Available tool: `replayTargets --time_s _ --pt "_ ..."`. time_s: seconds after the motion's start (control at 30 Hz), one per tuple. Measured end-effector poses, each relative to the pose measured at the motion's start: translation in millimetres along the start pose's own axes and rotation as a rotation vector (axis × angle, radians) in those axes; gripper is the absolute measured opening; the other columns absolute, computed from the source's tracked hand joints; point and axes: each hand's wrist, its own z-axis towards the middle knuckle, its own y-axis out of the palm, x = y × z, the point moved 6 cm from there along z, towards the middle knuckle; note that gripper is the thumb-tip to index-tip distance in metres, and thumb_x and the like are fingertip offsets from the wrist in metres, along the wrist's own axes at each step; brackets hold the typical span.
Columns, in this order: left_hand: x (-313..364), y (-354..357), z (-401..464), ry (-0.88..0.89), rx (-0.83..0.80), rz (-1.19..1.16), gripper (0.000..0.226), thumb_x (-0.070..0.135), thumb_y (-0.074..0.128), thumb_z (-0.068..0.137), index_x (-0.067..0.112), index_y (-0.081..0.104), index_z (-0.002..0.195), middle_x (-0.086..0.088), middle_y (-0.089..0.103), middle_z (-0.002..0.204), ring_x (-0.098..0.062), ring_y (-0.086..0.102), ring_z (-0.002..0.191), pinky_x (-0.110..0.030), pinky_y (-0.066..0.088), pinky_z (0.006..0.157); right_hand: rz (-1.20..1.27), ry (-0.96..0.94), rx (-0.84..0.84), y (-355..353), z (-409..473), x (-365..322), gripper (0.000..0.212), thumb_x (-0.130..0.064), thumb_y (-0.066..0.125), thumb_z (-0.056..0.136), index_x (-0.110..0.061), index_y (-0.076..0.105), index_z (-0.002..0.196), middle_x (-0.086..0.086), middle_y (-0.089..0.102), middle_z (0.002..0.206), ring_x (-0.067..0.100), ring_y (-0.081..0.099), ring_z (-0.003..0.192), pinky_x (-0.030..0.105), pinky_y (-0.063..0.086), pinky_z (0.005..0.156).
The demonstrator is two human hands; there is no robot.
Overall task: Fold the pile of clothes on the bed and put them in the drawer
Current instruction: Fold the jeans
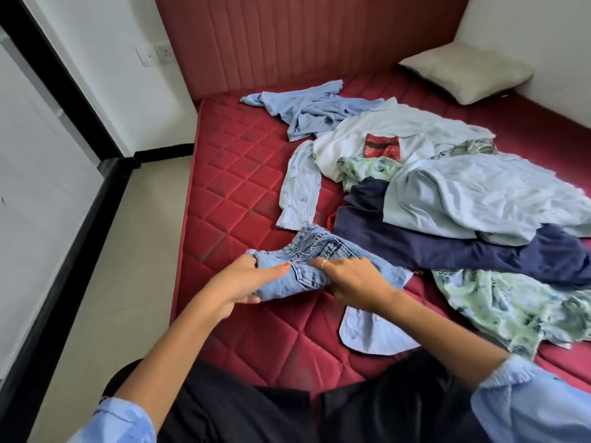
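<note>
Head view: both hands (300,276) grip bunched denim jeans (307,254).

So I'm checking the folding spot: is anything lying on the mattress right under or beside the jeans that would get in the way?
Partly. Both hands, left and right, grip the jeans. A pale blue cuff lies just below them, and the navy garment touches their right side. The mattress to the left is bare. No drawer is in view.

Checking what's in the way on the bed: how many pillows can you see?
1: a cream pillow at the bed's far right corner, against the wall beside the red headboard. Another could lie outside the frame.
</note>
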Motion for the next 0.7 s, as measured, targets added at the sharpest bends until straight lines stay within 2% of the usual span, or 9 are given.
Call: replayTargets --time_s 0.07,0.13,0.17,0.27,0.33,0.43,0.53,0.63,0.7 --pt "24.0 -8.9 -7.5 0.124 0.036 0.061 0.054 0.044 0.078 0.073 0.018 0.057 0.116 -0.005 0.068 0.110 -0.012 0.063 0.087 -0.022 0.050 0.063 -0.006 0.018 -0.029 -34.5 4.3 4.1 0.047 -0.022 0.054 0.084 -0.023 0.049 0.131 0.005 0.065 0.113 0.032 0.060 0.103 0.035 0.041 0.067" --pt "51.5 -10.4 -20.3 0.242 0.031 0.144 0.092 0.045 0.087 0.056 0.024 0.042 0.133 -0.001 0.060 0.118 -0.012 0.061 0.103 -0.024 0.051 0.084 -0.031 0.041 -0.053 -72.6 1.4 10.8 0.046 -0.021 0.056 0.081 -0.025 0.050 0.127 0.008 0.064 0.110 0.033 0.058 0.103 0.035 0.041 0.067" --pt "65.2 -8.4 -26.0 0.309 0.013 0.210 0.097 0.043 0.090 0.054 0.022 0.042 0.136 0.001 0.058 0.120 -0.010 0.059 0.106 -0.021 0.047 0.090 -0.019 0.041 -0.061 -89.6 -2.7 14.9 0.046 -0.019 0.056 0.079 -0.023 0.052 0.124 0.010 0.064 0.106 0.033 0.058 0.101 0.036 0.045 0.068" --pt "111.2 8.7 -45.2 0.532 -0.070 0.354 0.069 0.033 0.085 0.063 0.019 0.056 0.124 0.004 0.060 0.116 0.004 0.057 0.094 -0.001 0.040 0.079 0.070 0.062 -0.139 -132.7 -26.3 30.2 0.038 -0.020 0.059 0.075 -0.015 0.056 0.113 0.011 0.064 0.094 0.030 0.061 0.088 0.043 0.050 0.070" --pt "137.7 23.7 -56.7 0.610 -0.149 0.375 0.059 0.039 0.081 0.060 0.025 0.060 0.114 0.007 0.064 0.111 0.008 0.060 0.089 -0.001 0.042 0.078 0.108 0.084 -0.171 -160.7 -46.8 38.2 0.034 -0.025 0.061 0.075 -0.012 0.056 0.107 0.009 0.064 0.089 0.025 0.060 0.081 0.042 0.049 0.071" --pt "178.6 61.0 -75.3 0.709 -0.297 0.419 0.055 0.056 0.080 0.062 0.034 0.061 0.108 0.015 0.069 0.104 0.011 0.062 0.092 -0.006 0.045 0.080 0.120 0.139 -0.220 -203.7 -92.2 50.8 0.024 -0.019 0.068 0.079 -0.013 0.053 0.096 -0.004 0.062 0.081 0.002 0.054 0.070 0.027 0.045 0.068" --pt "221.2 101.1 -94.2 0.794 -0.383 0.405 0.047 0.046 0.077 0.063 0.031 0.062 0.106 0.025 0.070 0.096 0.011 0.063 0.088 -0.005 0.046 0.075 0.135 0.232 -0.224 -244.6 -139.9 65.0 0.022 -0.020 0.071 0.080 -0.023 0.052 0.089 -0.013 0.056 0.070 -0.012 0.052 0.063 0.014 0.038 0.056" --pt "259.3 140.2 -105.4 0.894 -0.440 0.348 0.051 0.036 0.074 0.064 0.028 0.060 0.112 0.016 0.071 0.101 0.007 0.064 0.092 -0.007 0.048 0.077 0.188 0.332 -0.159 -277.9 -184.2 89.1 0.020 -0.020 0.074 0.079 -0.020 0.059 0.092 -0.013 0.065 0.075 -0.008 0.059 0.070 0.011 0.044 0.061" --pt "285.8 179.5 -108.6 0.949 -0.465 0.288 0.038 0.032 0.072 0.074 0.028 0.058 0.110 0.023 0.069 0.095 0.011 0.064 0.088 -0.005 0.047 0.073 0.254 0.424 -0.101 -297.5 -222.7 114.4 0.021 -0.016 0.075 0.078 -0.015 0.063 0.095 -0.008 0.070 0.082 0.002 0.065 0.074 0.021 0.051 0.067"
